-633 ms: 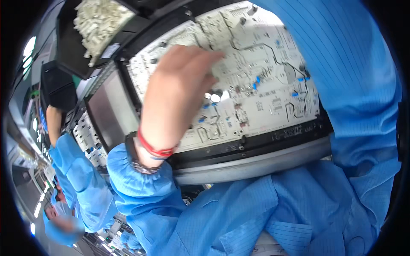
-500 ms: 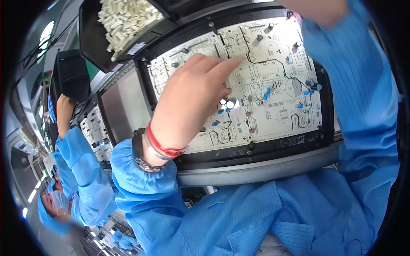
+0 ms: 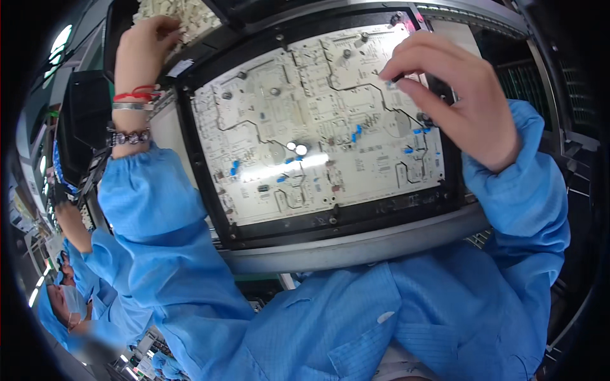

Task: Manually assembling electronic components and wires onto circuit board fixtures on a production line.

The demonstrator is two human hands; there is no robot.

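Left hand (image 3: 145,54) moved from over white rectangular circuit board (image 3: 375,181) to black bin (image 3: 117,28) of white pieces (image 3: 181,11) off board's upper-left corner; fingers curled, grip unclear. Right hand (image 3: 454,95), above board's upper right, pinches small dark component (image 3: 398,78); slack pinch could drop it.

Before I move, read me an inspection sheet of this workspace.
Surface: black frame around the circuit board, grey rail along its near edge.
Job's things: white circuit board, fitted with blue and dark components; small dark part at the right fingertips.
Clutter: loose white parts heaped in a black bin, upper left.
Hands: left hand at the bin, contact unclear; right hand above the board's right side, apparently pinching the dark part.
Cables: none I can identify for certain.
Surroundings: co-worker in blue at left.
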